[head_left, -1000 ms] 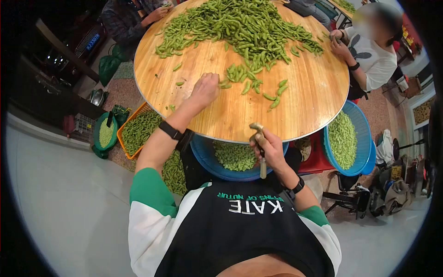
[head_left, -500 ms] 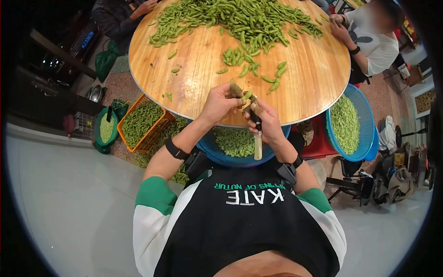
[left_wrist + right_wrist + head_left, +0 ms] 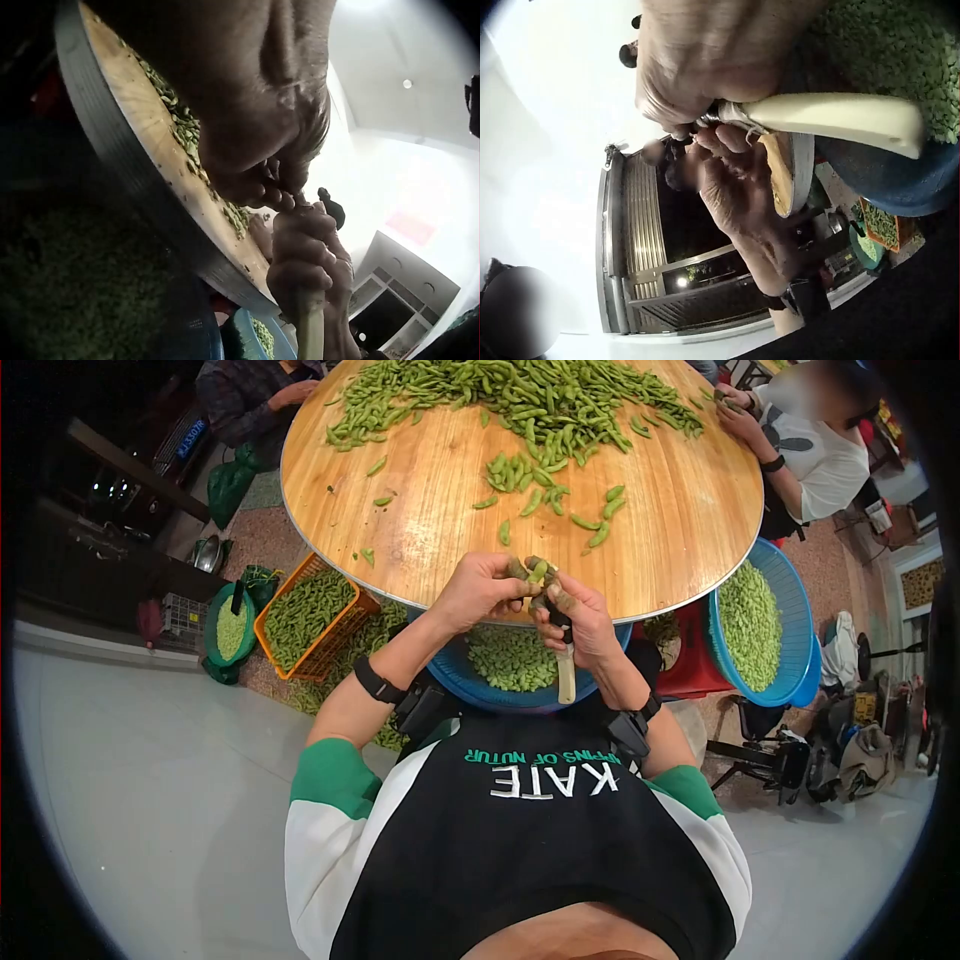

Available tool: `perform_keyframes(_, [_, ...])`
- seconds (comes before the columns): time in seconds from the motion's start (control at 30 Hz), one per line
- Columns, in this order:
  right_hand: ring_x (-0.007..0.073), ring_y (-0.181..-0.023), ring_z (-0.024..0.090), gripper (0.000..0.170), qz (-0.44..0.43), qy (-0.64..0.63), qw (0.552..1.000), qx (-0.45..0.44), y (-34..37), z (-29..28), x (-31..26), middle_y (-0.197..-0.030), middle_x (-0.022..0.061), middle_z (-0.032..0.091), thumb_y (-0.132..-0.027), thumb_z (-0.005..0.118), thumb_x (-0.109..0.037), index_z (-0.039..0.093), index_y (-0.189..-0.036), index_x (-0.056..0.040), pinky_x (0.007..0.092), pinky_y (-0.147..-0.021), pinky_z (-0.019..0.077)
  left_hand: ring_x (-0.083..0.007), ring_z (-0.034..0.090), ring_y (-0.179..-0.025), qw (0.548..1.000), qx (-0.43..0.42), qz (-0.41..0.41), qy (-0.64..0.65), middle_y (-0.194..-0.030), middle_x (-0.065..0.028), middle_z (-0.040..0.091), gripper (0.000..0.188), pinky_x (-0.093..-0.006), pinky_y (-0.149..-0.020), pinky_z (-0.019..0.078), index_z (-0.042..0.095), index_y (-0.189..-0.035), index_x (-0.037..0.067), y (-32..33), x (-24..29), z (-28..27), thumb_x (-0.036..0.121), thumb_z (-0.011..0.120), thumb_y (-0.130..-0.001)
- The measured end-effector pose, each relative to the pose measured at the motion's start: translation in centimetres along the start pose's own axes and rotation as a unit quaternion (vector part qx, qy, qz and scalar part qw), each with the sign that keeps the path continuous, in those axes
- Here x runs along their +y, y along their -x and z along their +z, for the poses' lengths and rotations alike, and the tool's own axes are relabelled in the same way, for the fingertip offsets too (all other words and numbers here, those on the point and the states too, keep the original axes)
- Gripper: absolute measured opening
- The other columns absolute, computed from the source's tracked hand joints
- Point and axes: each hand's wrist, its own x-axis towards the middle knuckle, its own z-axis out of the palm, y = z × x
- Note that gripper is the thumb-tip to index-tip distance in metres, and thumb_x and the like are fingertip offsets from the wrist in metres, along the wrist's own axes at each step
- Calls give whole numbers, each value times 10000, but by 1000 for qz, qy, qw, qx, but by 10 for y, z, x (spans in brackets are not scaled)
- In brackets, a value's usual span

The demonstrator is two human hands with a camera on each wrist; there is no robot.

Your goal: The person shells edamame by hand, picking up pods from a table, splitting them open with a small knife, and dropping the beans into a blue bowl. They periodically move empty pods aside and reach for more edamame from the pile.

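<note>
My left hand [image 3: 476, 592] pinches a green soybean pod [image 3: 538, 571] just inside the near edge of the round wooden table [image 3: 440, 530]. Close against it, my right hand [image 3: 583, 622] grips a knife by its black-wrapped part, and the fingertips of both hands meet around the pod. The knife's cream handle [image 3: 840, 120] sticks out below the right fist toward my body; its blade is hidden in the hand. Below the hands a blue basin [image 3: 470, 695] holds shelled beans [image 3: 512, 660]. A few loose pods [image 3: 600, 520] lie just beyond the hands.
A large heap of pods [image 3: 500, 400] covers the table's far side. At right stands a blue basket [image 3: 797, 625] of shelled beans; at left, an orange crate [image 3: 322, 635] of pods and a green basin [image 3: 240, 650]. Other people [image 3: 815, 460] sit around the table.
My left hand has come back from the pods on the table to the right hand, bringing a pod. The right hand has moved up a little. A single pod shows beyond the hands.
</note>
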Motion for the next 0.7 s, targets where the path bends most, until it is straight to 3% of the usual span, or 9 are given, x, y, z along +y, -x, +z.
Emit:
perform_keyframes(0.2, [76, -530, 413, 250, -9, -16, 1000, 24, 1, 6, 0, -791, 39, 540, -973, 508, -201, 519, -1183, -65, 189, -431, 339, -23, 538, -562, 996, 7, 85, -22, -665, 23, 603, 64, -168, -467, 384, 654, -834, 38, -2, -8, 1, 98, 668, -851])
perform_keyframes(0.3, [73, -525, 410, 202, -7, -39, 999, 14, 3, 7, -3, -778, 43, 531, -968, 518, -198, 531, -1114, -58, 187, -420, 335, -28, 555, -581, 997, -23, 73, -10, -684, 19, 611, 67, -166, -468, 390, 648, -871, 28, -5, -7, -2, 91, 664, -856])
perform_keyframes(0.37, [72, -523, 408, 180, 1, -72, 997, -6, 4, 6, -5, -769, 44, 525, -967, 519, -197, 535, -1078, -56, 185, -414, 332, -39, 565, -581, 987, -86, -5, 139, -708, 8, 624, 82, -172, -463, 403, 636, -898, 25, -6, -5, -2, 96, 658, -864])
perform_keyframes(0.47, [72, -518, 404, 149, 25, -120, 992, -33, 6, 5, -6, -762, 46, 511, -964, 516, -186, 524, -1040, -58, 182, -406, 329, -37, 565, -578, 961, -155, -34, 229, -724, 4, 627, 96, -169, -452, 406, 629, -899, 31, -8, -7, -2, 118, 660, -873])
perform_keyframes(0.6, [72, -530, 395, 142, 44, -217, 975, -18, 1, -6, 0, -805, 52, 500, -955, 511, -156, 508, -1067, -70, 178, -402, 323, -127, 586, -554, 980, -101, -43, 163, -738, -49, 634, 102, -244, -456, 432, 607, -875, 22, -15, -15, -1, 109, 656, -854])
perform_keyframes(0.63, [71, -537, 392, 145, 48, -259, 965, -3, 0, -9, 3, -821, 55, 497, -952, 509, -147, 503, -1077, -74, 176, -400, 320, -193, 584, -553, 976, -22, 181, -121, -727, -81, 625, 112, -292, -473, 441, 595, -868, 10, -15, -14, 2, 101, 653, -836])
perform_keyframes(0.67, [71, -537, 392, 145, 50, -261, 964, -1, 2, -11, 7, -821, 55, 497, -952, 509, -147, 503, -1077, -74, 176, -400, 320, -259, 582, -552, 838, 60, 378, -388, -717, -112, 616, 124, -341, -489, 449, 582, -861, -3, -13, -14, 3, 92, 649, -818])
perform_keyframes(0.7, [70, -542, 392, 137, 51, -260, 964, -4, 3, -9, 6, -825, 54, 495, -952, 509, -145, 501, -1070, -77, 174, -400, 317, -259, 582, -552, 839, 61, 377, -388, -717, -112, 616, 124, -341, -489, 449, 582, -861, -3, -10, -12, 5, 92, 649, -818])
